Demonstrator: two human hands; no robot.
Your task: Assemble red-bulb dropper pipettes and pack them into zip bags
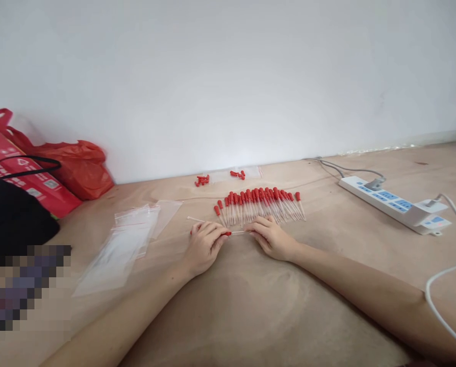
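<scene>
Between my two hands, low over the table, lies a dropper with a red rubber bulb and a thin clear tube (237, 233). My left hand (205, 245) is closed round its red bulb end. The fingers of my right hand (273, 238) pinch the far end of the tube. Another thin clear tube (196, 219) sticks out beyond my left hand, with a bit of red beside it; whether that hand holds them I cannot make out. Just past my hands, a row of droppers (264, 196) lies side by side, red bulbs facing the wall.
Loose red rubber bulbs (202, 180) lie near the wall by a small clear bag (254, 173). Flat zip bags (126, 239) are at the left, with a red plastic bag (83, 168) behind. A power strip (392, 204) and white cable (430, 285) are at the right.
</scene>
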